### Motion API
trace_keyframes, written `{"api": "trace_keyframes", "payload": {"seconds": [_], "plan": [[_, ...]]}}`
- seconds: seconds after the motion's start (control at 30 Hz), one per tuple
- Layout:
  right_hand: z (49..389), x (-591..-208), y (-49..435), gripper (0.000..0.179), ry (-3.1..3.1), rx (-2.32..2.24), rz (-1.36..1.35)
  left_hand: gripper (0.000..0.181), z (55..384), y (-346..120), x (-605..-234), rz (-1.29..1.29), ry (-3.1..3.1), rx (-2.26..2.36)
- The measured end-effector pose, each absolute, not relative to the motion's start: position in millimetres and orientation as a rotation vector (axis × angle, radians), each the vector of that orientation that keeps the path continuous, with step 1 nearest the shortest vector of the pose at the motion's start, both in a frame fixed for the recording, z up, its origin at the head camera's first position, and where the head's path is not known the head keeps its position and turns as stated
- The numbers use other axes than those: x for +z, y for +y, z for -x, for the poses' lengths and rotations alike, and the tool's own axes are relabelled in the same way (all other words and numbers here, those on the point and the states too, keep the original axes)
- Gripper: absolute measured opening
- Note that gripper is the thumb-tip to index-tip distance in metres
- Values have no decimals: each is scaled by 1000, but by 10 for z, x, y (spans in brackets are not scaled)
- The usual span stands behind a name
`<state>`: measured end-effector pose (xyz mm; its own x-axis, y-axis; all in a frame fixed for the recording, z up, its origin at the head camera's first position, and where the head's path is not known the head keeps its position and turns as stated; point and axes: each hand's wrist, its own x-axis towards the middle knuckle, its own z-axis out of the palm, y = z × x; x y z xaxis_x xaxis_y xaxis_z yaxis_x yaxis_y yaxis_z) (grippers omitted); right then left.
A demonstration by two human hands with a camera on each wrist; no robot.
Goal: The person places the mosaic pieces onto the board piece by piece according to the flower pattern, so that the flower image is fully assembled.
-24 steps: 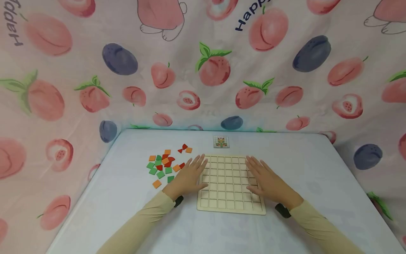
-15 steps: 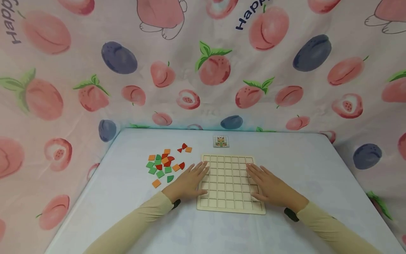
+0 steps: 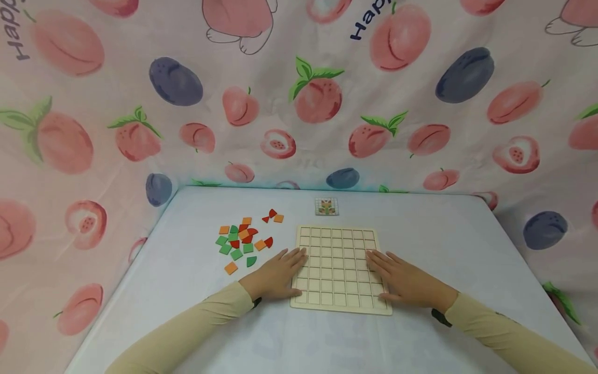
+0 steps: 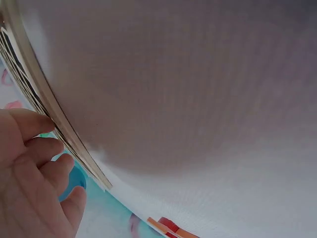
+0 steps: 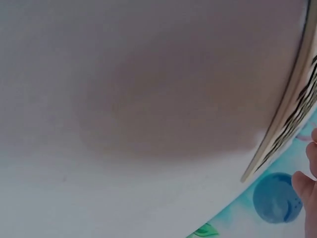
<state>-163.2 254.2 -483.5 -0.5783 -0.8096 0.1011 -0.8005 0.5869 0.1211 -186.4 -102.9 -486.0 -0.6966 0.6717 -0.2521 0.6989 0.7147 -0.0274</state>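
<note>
A pale wooden grid board (image 3: 334,267) lies flat in front of me in the head view, its squares bare. My left hand (image 3: 274,275) rests along its left edge, fingers extended over the rim and thumb near the lower left. Opposite it, my right hand (image 3: 413,282) lies at the right edge with straight fingers. Neither hand grips anything. In the left wrist view the left hand (image 4: 34,173) is beside the board's edge (image 4: 57,111). Only a few fingertips (image 5: 303,184) of the right hand show in the right wrist view, by the board's rim (image 5: 280,124).
Left of the board lie several loose tiles: green squares (image 3: 236,254), orange squares (image 3: 231,268) and red quarter-round pieces (image 3: 268,242). Behind the board is a small picture card (image 3: 326,206) with a gridded flower pattern. A fruit-print cloth (image 3: 303,150) hangs behind the white table (image 3: 444,223).
Both hands have slid along the board's sides toward the near edge. The right hand has also shifted a little outward to the right. Board and tiles stay in place.
</note>
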Motion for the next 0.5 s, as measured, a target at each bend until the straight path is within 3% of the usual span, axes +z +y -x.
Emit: {"api": "trace_keyframes", "payload": {"seconds": [0.5], "plan": [[1633,-4954,2594,81,-2767,-92,-1382,87,1872,-1073,-4845,-1134,2663,-184]]}}
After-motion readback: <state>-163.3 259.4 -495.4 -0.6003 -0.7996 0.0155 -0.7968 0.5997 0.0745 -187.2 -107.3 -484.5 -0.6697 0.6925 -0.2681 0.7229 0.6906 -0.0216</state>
